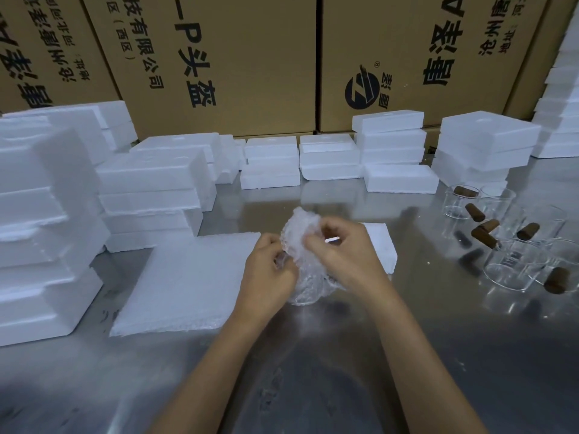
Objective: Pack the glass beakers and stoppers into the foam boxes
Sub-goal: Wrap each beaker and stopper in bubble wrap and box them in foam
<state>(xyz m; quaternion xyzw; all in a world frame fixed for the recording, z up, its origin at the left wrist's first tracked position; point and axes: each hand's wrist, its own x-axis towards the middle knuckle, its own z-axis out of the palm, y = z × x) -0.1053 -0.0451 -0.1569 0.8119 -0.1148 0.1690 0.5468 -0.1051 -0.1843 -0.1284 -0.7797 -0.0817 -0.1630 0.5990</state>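
Bubble wrap (302,242) hides what both hands hold; foam stacks (47,214) cut off left.

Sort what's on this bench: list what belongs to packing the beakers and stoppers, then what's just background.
Part of the job:
- bubble wrap bundle, held by left hand and right hand
- glass beakers
- brown stoppers
- foam boxes
- foam sheet

Just background:
- cardboard cartons
- metal table
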